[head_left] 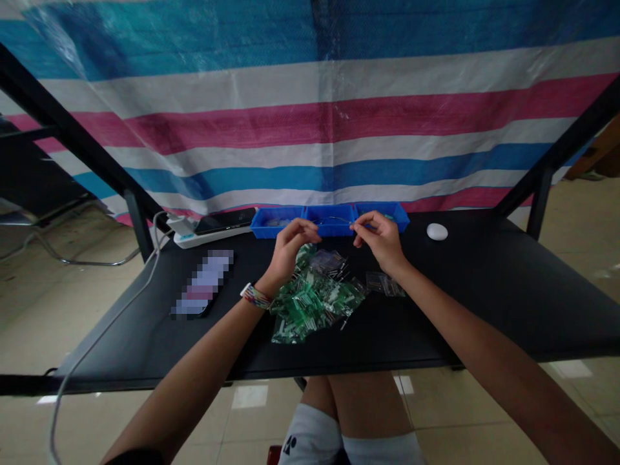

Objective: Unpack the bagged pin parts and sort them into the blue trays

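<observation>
Both my hands are raised over a black table [484, 290], just in front of a row of blue trays [333, 227]. My left hand [290, 245] is pinched, and my right hand [380, 239] is pinched too. A thin wire-like piece [334, 221] runs between the two sets of fingertips. Below my hands lies a heap of small clear bags with green parts [310, 300]. A single clear bag [385, 284] rests flat under my right wrist. A striped band [256, 296] circles my left wrist.
A phone [203, 292] lies on the table's left. A white power strip [194, 236] with another phone [225, 221] on it sits at the back left, its cable [97, 336] trailing off the edge. A white oval object [436, 231] lies at the back right. A striped tarp [310, 116] hangs behind.
</observation>
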A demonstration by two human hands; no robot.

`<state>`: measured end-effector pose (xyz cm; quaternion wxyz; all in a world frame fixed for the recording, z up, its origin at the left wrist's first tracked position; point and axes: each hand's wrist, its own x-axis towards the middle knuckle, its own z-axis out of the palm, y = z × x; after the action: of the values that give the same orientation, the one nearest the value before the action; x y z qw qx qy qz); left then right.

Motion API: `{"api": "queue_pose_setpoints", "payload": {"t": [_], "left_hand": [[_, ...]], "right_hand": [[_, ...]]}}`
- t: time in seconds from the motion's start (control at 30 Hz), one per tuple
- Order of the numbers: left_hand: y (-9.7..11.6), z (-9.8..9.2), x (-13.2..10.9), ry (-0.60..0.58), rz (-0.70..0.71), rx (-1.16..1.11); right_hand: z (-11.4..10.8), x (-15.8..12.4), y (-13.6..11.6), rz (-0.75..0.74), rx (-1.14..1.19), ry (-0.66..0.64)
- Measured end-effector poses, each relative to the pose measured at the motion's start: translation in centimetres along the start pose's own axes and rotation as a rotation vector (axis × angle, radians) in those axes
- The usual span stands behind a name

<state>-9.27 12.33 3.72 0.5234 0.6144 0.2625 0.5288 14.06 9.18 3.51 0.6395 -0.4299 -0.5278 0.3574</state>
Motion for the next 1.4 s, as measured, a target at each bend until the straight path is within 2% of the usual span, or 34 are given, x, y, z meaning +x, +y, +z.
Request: {"api": "queue_pose_setpoints", "payload": {"t": [0.07,0.17,0.33,0.43,0.53,0.6,0.67,0.73,0.8,0.9,1.17,1.4], "left_hand": [[0.1,-0.7,0.6,0.066,-0.066,-0.168],[0.5,-1.7,1.2,0.141,-0.135,-0.282],[0.6,-2.1,1.5,0.219,-0.173,-0.203],[0.5,-2.0,1.6,0.221,-0.18,-0.167],[0.2,-2.1,1.5,0.166,-0.186,-0.134],[0.1,-2.1,1.3,0.087,-0.174,-0.019],[-0.1,-2.0,0.9,-0.05,-0.145,0.158],[-0.1,-1.6,0.4,-0.229,-0.133,0.309],[0.0,-1.1,0.0,-0.391,-0.148,0.383],[0.2,-0.5,-0.4,-0.492,-0.134,0.452],[1.1,-0.2,-0.5,-0.496,-0.125,0.446],[1.7,0.5,-0.9,-0.516,-0.116,0.487]], "right_hand": [[-0.2,1.1,0.3,-0.012,-0.075,0.0],[-0.7,1.6,1.0,0.009,-0.198,-0.073],[-1.3,-0.1,1.8,-0.02,-0.294,-0.105],[-0.8,-1.4,1.5,-0.077,-0.385,-0.213],[0.3,-2.8,0.5,-0.264,-0.508,-0.403],[1.1,-3.7,-0.4,-0.391,-0.568,-0.551],[1.6,-4.5,-1.1,-0.447,-0.613,-0.653],[1.8,-5.0,-1.6,-0.445,-0.69,-0.689],[1.8,-5.2,-1.6,-0.423,-0.769,-0.701],[1.6,-5.0,-1.1,-0.348,-0.729,-0.707],[1.0,-3.9,-1.0,0.011,-0.23,-0.545],[0.3,-2.9,-1.0,0.081,-0.021,-0.281]]}}
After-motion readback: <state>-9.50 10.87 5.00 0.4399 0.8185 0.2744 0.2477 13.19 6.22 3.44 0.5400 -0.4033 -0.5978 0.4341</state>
